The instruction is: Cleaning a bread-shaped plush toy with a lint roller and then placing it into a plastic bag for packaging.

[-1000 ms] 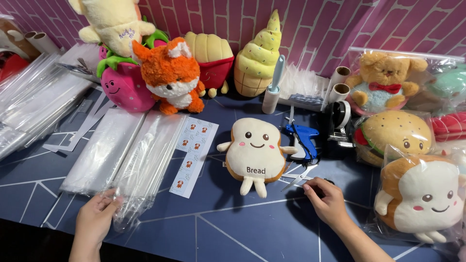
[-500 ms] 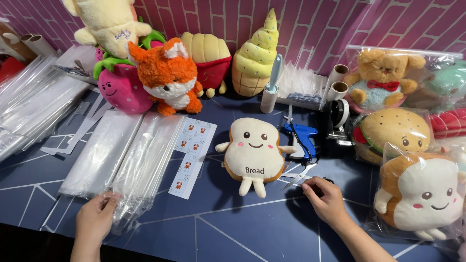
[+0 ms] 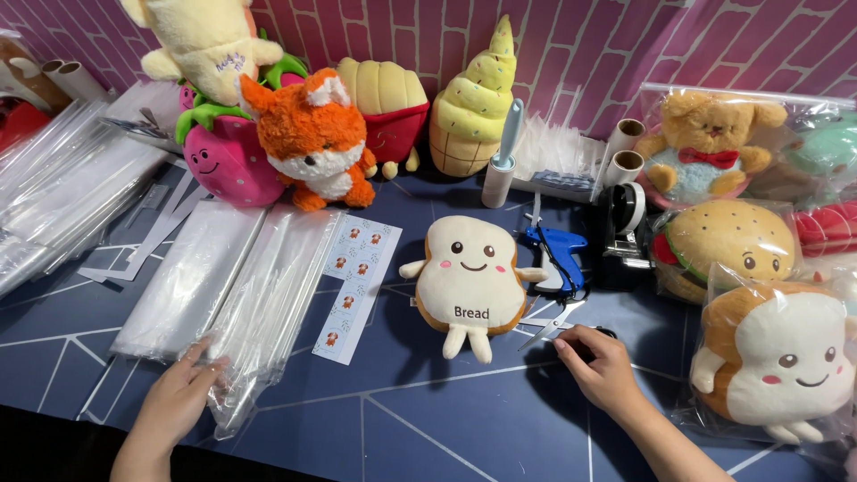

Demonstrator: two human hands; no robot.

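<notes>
At the near left of the dark blue counter [image 3: 428, 428], the left hand [image 3: 178, 402] lies flat, fingers spread apart, on the near end of a stack of clear plastic bags [image 3: 268, 303]. Just right of the stack lies a white strip of small stickers [image 3: 355, 286]. In the middle lies a cream bread-slice plush toy with a smiling face [image 3: 470, 281]. Near its right side, the right hand [image 3: 600, 366] has its grip closed on the black handles of a pair of silver scissors [image 3: 546, 327], blades pointing left. Beyond them lies a blue tagging gun [image 3: 555, 254].
</notes>
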